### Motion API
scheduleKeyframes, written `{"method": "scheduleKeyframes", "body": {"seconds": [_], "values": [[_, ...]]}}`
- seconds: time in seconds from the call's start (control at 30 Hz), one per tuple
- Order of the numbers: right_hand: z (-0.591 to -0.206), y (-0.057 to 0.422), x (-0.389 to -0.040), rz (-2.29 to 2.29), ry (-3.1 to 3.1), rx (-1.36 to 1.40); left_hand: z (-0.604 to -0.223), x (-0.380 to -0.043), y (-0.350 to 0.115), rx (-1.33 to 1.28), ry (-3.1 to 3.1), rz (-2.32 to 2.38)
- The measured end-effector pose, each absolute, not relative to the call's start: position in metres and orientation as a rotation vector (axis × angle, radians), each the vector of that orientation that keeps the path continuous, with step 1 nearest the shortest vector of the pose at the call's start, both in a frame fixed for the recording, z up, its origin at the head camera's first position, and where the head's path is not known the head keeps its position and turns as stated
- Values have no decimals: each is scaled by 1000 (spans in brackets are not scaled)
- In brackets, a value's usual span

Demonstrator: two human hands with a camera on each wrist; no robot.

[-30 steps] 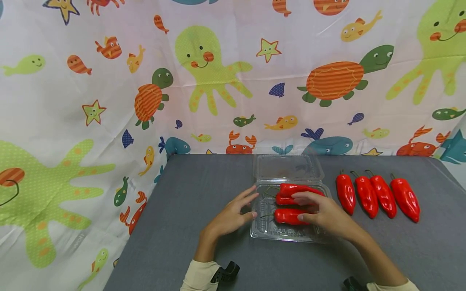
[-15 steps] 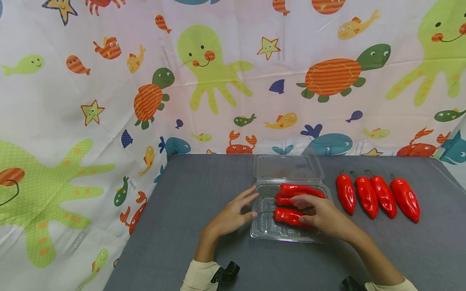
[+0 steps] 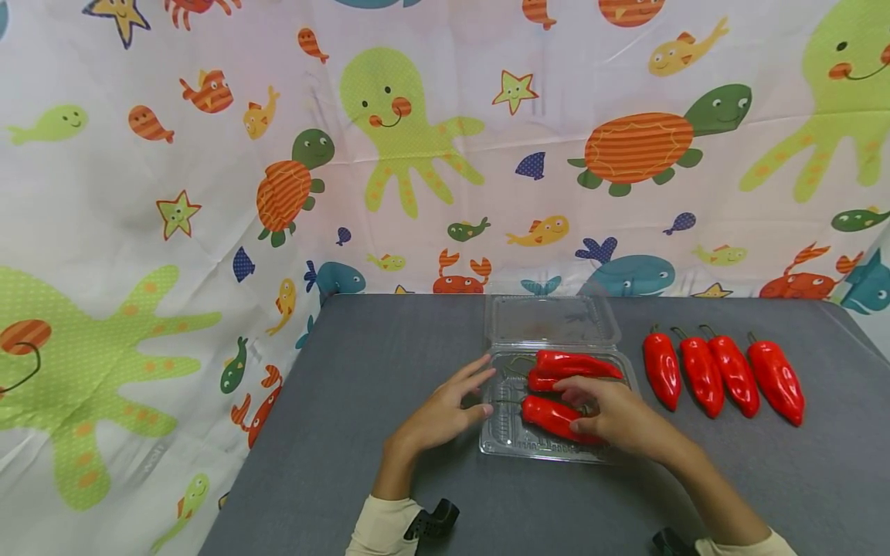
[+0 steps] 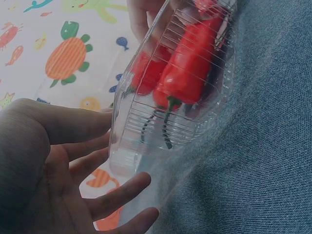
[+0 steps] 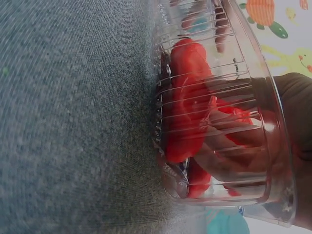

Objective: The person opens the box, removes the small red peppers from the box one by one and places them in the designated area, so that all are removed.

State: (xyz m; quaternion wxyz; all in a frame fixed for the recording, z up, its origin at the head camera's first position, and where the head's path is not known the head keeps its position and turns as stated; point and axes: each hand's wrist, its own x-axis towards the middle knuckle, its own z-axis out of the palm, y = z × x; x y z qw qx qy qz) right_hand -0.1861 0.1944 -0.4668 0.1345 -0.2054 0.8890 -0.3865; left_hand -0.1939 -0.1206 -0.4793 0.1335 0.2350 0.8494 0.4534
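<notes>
In the head view, a clear plastic clamshell box lies on the table with its lid back, holding three glossy red peppers. My right hand reaches in over its right side. The thumb lies on the slanted front red pepper, and the curled fingers are along its far side, fingertips close to the rear red peppers. My left hand is by the box's left wall, fingers spread and holding nothing. Through the clear wall, the left wrist view shows a pepper with a dark green stem.
Several more red peppers stand in a row on the grey table to the right of the box. The lid lies open toward the back. A sea-animal printed cloth hangs behind and at the left.
The front pepper has turned: its tip end has swung toward the person, so it lies slanted. My right hand has shifted slightly with it; the left hand stays put.
</notes>
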Motion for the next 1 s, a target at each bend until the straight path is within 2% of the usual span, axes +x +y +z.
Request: {"method": "scheduleKeyframes", "body": {"seconds": [1.0], "values": [[-463,195,-180,-1132,2611,-603,-479,-193,-121,691,2479,1302]]}}
